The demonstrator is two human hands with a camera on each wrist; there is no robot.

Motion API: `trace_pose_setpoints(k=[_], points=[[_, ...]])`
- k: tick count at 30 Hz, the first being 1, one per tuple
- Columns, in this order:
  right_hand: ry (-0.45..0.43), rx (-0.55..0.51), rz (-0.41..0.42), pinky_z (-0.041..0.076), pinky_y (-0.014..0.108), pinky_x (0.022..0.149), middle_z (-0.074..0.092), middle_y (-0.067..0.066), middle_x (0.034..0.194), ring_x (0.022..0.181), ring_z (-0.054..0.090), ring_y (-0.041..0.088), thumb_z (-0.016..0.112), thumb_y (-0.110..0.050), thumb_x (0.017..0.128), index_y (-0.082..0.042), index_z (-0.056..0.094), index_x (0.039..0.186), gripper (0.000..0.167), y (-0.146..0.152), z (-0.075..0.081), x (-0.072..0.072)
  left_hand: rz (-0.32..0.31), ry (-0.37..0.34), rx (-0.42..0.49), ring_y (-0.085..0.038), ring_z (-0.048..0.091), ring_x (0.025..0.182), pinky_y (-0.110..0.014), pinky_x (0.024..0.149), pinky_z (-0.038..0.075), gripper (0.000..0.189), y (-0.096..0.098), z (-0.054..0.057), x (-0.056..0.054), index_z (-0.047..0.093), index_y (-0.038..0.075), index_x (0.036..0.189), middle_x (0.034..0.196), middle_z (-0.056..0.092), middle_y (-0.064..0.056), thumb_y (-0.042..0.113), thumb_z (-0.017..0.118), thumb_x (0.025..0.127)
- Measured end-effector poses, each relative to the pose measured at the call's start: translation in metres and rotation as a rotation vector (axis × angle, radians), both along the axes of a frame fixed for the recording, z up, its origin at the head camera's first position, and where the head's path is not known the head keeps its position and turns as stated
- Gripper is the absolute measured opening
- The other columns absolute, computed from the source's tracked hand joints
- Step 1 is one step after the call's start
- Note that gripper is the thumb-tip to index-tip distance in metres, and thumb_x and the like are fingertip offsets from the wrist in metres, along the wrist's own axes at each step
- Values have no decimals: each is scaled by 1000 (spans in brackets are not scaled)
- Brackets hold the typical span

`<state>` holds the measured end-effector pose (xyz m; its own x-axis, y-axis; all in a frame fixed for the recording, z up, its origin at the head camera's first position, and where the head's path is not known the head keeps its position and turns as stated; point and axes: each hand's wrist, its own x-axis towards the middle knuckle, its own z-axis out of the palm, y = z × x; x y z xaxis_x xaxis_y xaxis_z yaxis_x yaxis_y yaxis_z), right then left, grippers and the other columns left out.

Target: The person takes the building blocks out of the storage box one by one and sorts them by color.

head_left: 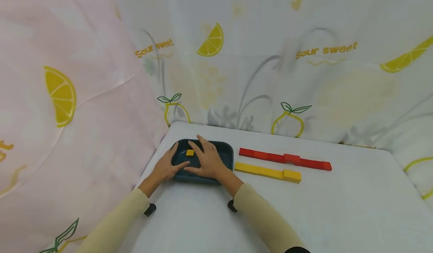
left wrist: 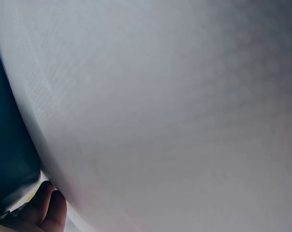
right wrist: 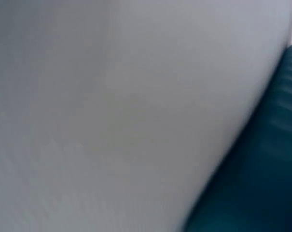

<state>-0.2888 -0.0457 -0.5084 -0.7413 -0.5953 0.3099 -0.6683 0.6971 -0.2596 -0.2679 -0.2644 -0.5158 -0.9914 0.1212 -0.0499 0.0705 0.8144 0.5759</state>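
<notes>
A dark teal tray [head_left: 193, 178] stands toward the table's left side, with a small yellow block [head_left: 190, 153] inside. At the tray's left end is my left hand [head_left: 164, 166], thumb reaching over the near rim and fingers spread. My right hand [head_left: 208, 160] hovers over the tray's right half, fingers apart and thumb pointing left. The block lies between the two hands, with no finger visibly round it. In the left wrist view, fingers [left wrist: 53, 212] show beside the tray's dark side [left wrist: 8, 140]. The right wrist view has only the tray wall [right wrist: 261, 179] and white tabletop.
Right of the tray runs a row of red blocks [head_left: 275, 157], one set higher than its neighbours. Nearer to me lies a row of yellow blocks [head_left: 268, 172], its left end close to the tray. Lemon-printed cloth [head_left: 250, 76] hangs behind and left of the white table [head_left: 355, 208].
</notes>
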Motion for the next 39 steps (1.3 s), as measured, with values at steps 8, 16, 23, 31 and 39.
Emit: trace_pose_setpoints(k=[8,16,23,31,39], points=[[-74,-99,24,48,42,105,45,10,145,129,50,27,72,-60,81,-12,41,149,88,-14,-3,-6,11,13,-9,-50,29,143,-66,112,29,103,-4,1,4,8,12,160,160,22,-28,66,58,88],[-268,0,-79,50,42,102,45,6,148,130,51,25,61,-60,90,-18,41,150,76,-22,-11,-15,-1,30,15,-48,30,144,-64,115,26,86,-1,-5,4,12,13,160,160,24,-26,62,45,97],[-282,132,-100,52,36,95,56,2,133,113,57,20,67,-55,88,-22,52,143,66,-28,-19,-15,-6,2,24,-47,29,145,-64,115,26,91,3,-9,9,11,14,160,161,23,-25,65,48,94],[-286,81,-81,52,34,89,57,2,118,101,57,17,71,-44,89,-20,66,121,41,-32,-20,-15,9,25,22,-46,29,145,-64,114,27,91,1,-6,9,12,15,160,161,23,-24,66,46,94],[-376,-29,-76,52,25,78,60,2,104,84,55,10,76,-31,88,-11,68,114,34,-25,-13,-25,11,7,12,-46,29,145,-63,114,28,101,3,-1,-2,8,15,161,162,21,-25,70,52,89]])
